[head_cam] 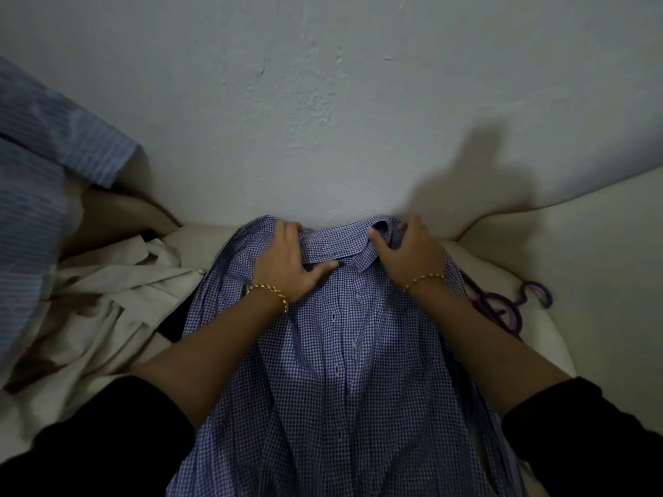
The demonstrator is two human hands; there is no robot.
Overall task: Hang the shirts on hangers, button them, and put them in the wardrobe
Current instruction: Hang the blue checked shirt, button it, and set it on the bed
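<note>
At the far left a striped blue shirt (43, 156) hangs or lies draped, and below it a crumpled beige shirt (107, 299) waits on the cream cushioned seat (574, 263). Both look like later turns. The left hand (287, 260) lies on the shoulder of the blue checked shirt (341, 371), which is spread front-up along the seat with its collar (337, 245) against the wall. The fingers curl over the far edge of the cloth beside the collar, and the thumb is spread flat across the top of the placket. The right hand (405, 252) mirrors it, thumb and curled fingers pinching the collar's other side. Buttons run in a line down the middle, but whether the top one is fastened, or whether a hanger is already inside, cannot be told from here. The step seems to be squaring the neck. To do it well, pull both collar points evenly so the placket lies straight, and flatten the shoulders outward before lifting, so that nothing twists on the hanger. Just right of the shirt lie purple hangers (531, 292), partly under its edge. If none is in yet, one hand should hold the collar pinned while the other reaches for one, feeding it through the neck rather than dragging the hem.
</note>
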